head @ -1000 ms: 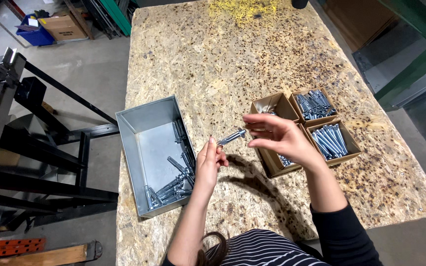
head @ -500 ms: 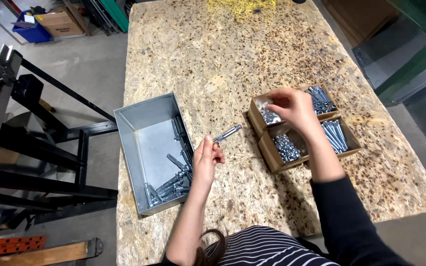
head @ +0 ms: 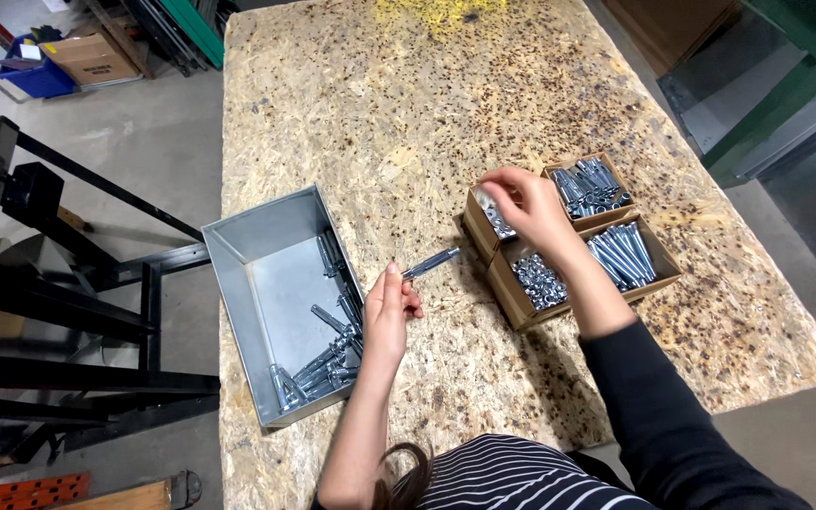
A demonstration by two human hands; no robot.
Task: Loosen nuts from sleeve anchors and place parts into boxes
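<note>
— Under the right hand (head: 526, 208), what could be seen?
— Little. It covered most of a small cardboard box (head: 484, 222), fingers curled down into it; whether they pinched anything could not be told.
— And the left hand (head: 389, 312)?
— It pinched one end of a bolt (head: 430, 263) between thumb and fingertips, above the chipboard table (head: 351, 104), between the grey metal tray (head: 266, 283) and the boxes.
— How did the bolt look?
— Long, silvery, slim, pointing up and right toward the boxes. Its held end was hidden by the fingers.
</note>
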